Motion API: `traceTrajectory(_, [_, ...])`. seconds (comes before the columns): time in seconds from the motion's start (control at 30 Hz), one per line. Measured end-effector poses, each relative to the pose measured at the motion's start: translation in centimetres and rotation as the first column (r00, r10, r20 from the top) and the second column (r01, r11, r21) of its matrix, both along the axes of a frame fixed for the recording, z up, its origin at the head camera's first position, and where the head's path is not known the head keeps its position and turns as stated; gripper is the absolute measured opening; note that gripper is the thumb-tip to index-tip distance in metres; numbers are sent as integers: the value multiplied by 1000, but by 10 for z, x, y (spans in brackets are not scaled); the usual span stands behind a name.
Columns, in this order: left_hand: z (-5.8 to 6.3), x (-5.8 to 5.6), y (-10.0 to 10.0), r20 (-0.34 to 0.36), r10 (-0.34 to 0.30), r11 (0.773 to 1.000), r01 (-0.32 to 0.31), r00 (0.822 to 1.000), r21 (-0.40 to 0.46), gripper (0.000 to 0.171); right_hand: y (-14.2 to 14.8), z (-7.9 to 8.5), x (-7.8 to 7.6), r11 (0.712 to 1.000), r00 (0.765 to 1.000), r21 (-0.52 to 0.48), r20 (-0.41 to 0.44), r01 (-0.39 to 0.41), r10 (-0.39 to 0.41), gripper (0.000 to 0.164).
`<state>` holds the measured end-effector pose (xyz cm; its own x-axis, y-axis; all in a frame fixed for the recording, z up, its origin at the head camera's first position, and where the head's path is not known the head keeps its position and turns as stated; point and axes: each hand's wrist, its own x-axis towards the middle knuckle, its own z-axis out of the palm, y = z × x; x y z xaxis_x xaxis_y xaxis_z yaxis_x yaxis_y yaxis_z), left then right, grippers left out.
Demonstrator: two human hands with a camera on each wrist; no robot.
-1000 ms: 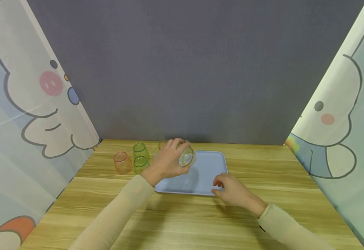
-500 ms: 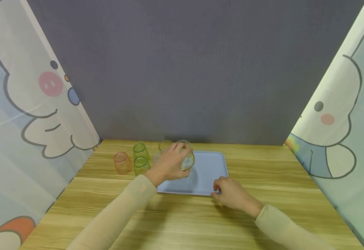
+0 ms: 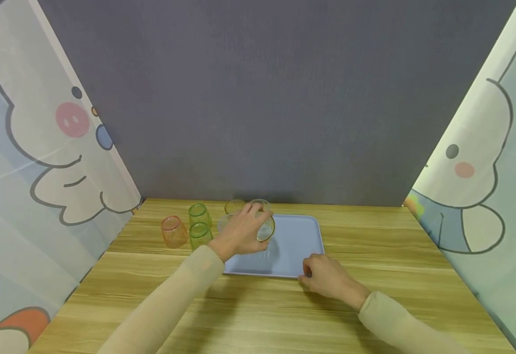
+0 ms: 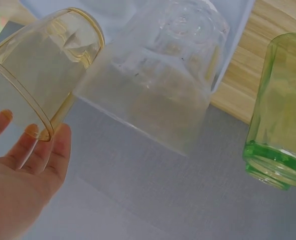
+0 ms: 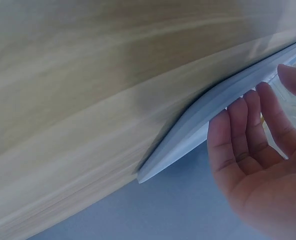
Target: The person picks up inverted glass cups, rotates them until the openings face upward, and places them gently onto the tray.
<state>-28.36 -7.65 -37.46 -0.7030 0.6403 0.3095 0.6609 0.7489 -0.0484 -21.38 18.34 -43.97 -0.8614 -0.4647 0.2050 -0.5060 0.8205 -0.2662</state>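
Observation:
My left hand (image 3: 242, 231) holds a yellow-tinted drinking glass (image 4: 53, 65) above the tray's left half. The glass is tilted, its yellow rim turned to the right in the head view. Its far side is partly covered by my fingers. My right hand (image 3: 330, 279) is at the front right corner of the pale blue tray (image 3: 297, 241), fingers bent and thumb at the front edge. In the right wrist view the fingertips (image 5: 220, 122) meet the tray's rim. Behind the held glass, a clear glass (image 4: 158, 75) shows in the left wrist view.
Left of the tray stand a pink glass (image 3: 174, 233) and two green glasses, one (image 3: 199, 214) behind the other (image 3: 200, 234). A yellowish glass (image 3: 234, 205) and a clear glass (image 3: 259, 201) are by the back edge. A grey panel (image 3: 258, 108) rises behind the wooden table (image 3: 395, 246).
My left hand has lowered and turned slightly with the yellow-tinted glass. My right hand has moved down a little and its thumb and fingers have closed onto the tray's corner.

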Motion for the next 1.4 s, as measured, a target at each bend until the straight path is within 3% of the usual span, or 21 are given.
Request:
traceTrajectory(0.3, [-5,-6,2,57,9,1000,-9,998,5,71,-3,-4,-1,999,1000,34,14,26,-27,34])
traceTrajectory(0.8, [-11,-11,8,100,65,997,-62,993,-36,68,-9,1,1,998,996,47,80,34,-38,29])
traceTrajectory(1.03, [-14,-16,10,134,75,996,-69,988,-51,75,-11,0,0,995,996,75,59,66,-70,33])
traceTrajectory(1.4, [-10,-21,13,199,103,993,-89,974,-80,69,-12,2,-1,997,994,68,94,48,-54,32])
